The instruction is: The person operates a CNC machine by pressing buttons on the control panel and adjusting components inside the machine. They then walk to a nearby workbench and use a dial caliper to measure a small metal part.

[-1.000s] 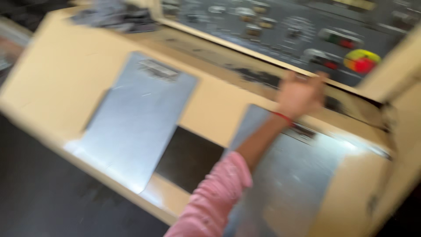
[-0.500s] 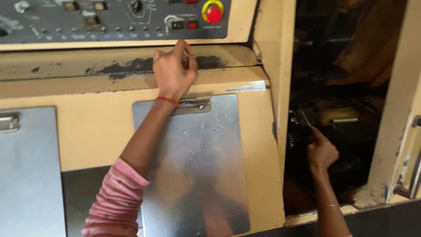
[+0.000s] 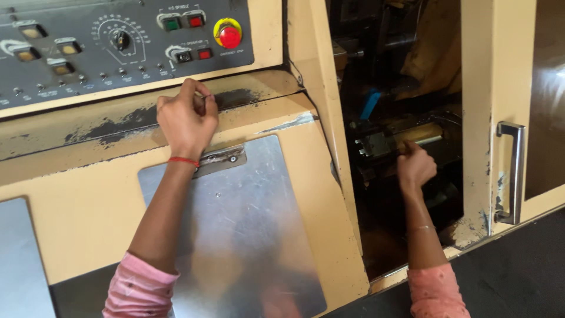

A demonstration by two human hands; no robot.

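The left hand (image 3: pixel 187 118) rests on the worn ledge (image 3: pixel 106 126) just below the control panel (image 3: pixel 88 53), fingers curled together with nothing in them. The right hand (image 3: pixel 415 166) reaches into the open machine chamber to the right of the panel, fingers closed loosely beside a metal chuck block (image 3: pixel 376 144); whether it grips the block cannot be determined.

The left hand (image 3: pixel 187 118) rests curled on the worn ledge (image 3: pixel 106 126) of a tan machine, just below the grey control panel (image 3: pixel 88 47) with its red stop button (image 3: pixel 229 36). A metal clipboard (image 3: pixel 247 224) lies on the sloped front beneath. The right hand (image 3: pixel 415 168) reaches into the dark opening, fingers at a metal block (image 3: pixel 376 144). A door handle (image 3: pixel 513 171) stands at the right edge.
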